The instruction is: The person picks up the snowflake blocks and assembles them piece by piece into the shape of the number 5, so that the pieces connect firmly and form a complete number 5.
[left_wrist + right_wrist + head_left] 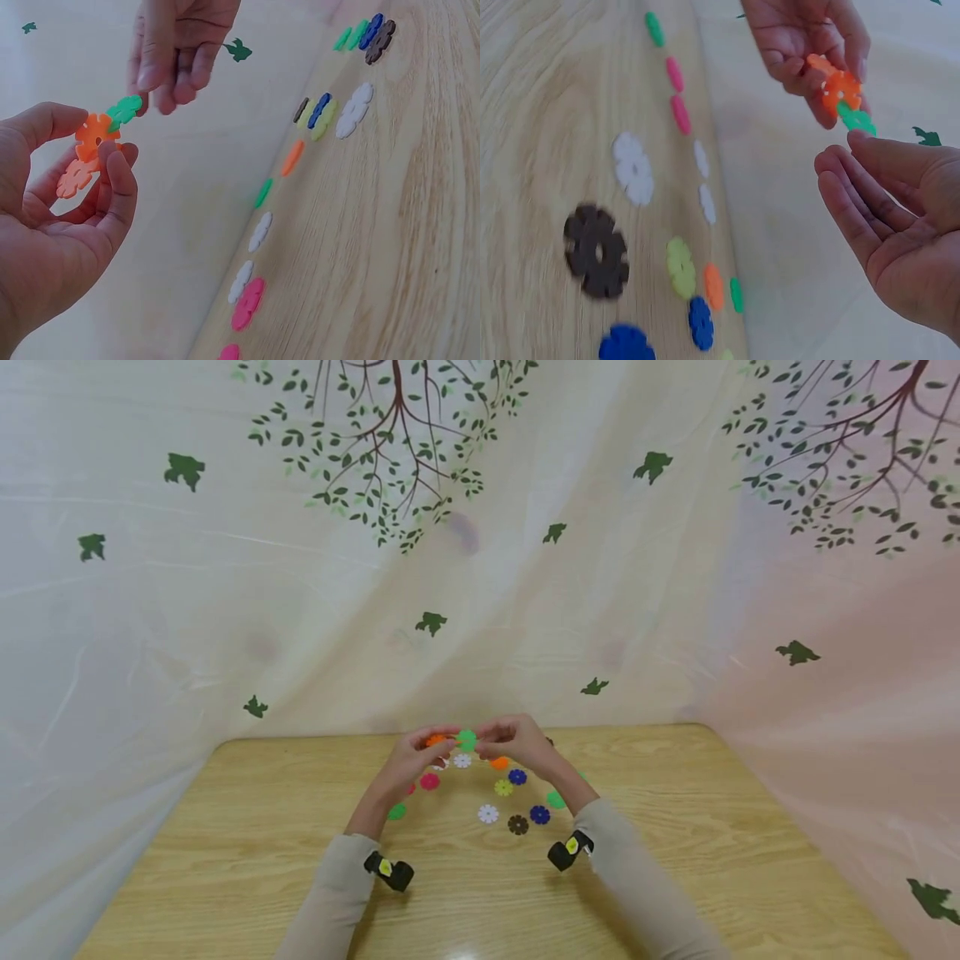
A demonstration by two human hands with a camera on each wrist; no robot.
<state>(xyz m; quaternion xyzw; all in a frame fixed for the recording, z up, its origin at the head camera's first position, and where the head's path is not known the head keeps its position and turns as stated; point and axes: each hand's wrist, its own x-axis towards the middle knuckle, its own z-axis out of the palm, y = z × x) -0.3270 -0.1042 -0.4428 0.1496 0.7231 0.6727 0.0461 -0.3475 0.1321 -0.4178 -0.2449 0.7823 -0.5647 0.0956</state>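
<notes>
Both hands are raised over the far part of the table. My left hand (405, 767) pinches an orange flower-shaped plastic disc (93, 136) between thumb and fingers. A second orange disc (75, 178) is joined to it on the lower side. On its other side, a green flower-shaped disc (467, 741) is slotted into the orange one. The right hand (523, 747) pinches the outer edge of this green disc at its fingertips. In the right wrist view the other right fingers (847, 187) stand away from the piece.
Several loose notched discs lie on the wooden table (247, 827): white (488, 814), brown (517, 825), blue (540, 815), yellow (503, 787), pink (430, 782) and green (397, 812). A curtain (337, 610) printed with leaves hangs behind the table's far edge.
</notes>
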